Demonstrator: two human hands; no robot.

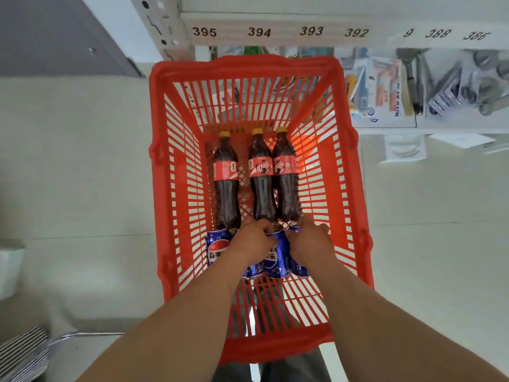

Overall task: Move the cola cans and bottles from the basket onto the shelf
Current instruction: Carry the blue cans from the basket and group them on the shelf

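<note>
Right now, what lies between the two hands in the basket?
In the head view, one blue cola can lies between the left hand and right hand.

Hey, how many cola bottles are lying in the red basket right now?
3, all lying on the basket floor, yellow caps toward the shelf: left bottle apart, middle bottle and right bottle side by side. None looks hidden.

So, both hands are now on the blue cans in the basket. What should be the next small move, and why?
Probably lift the cans straight up out of the red basket: the left hand and right hand each curl over a blue can, and the three cola bottles lie just beyond, so rising avoids knocking them.
</note>
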